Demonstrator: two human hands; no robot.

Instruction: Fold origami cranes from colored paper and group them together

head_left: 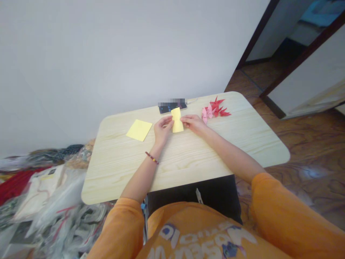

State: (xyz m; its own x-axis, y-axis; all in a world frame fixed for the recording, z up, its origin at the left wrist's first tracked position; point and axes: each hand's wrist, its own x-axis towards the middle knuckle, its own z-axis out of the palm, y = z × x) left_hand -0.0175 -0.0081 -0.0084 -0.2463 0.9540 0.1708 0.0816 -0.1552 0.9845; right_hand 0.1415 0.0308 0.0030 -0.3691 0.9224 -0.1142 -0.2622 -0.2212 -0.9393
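Observation:
Between my two hands, a folded piece of yellow paper (177, 121) is held up over the table. My left hand (162, 130) pinches its left edge. On the opposite edge, the thumb and fingers of my right hand (194, 123) are closed. The paper is taller than wide and looks slightly drawn in at the middle. Flat on the table to the left lies a yellow paper square or stack (139, 130). Just beyond my right hand sit several folded paper cranes, some pink (207, 113) and some red (217, 107).
A phone (172, 107) rests near the wall at the back of the pale wooden table (185, 158), with a thin cable beside it. Plastic bags and cloth (64, 201) are heaped at the left. A doorway (272, 46) opens at the right.

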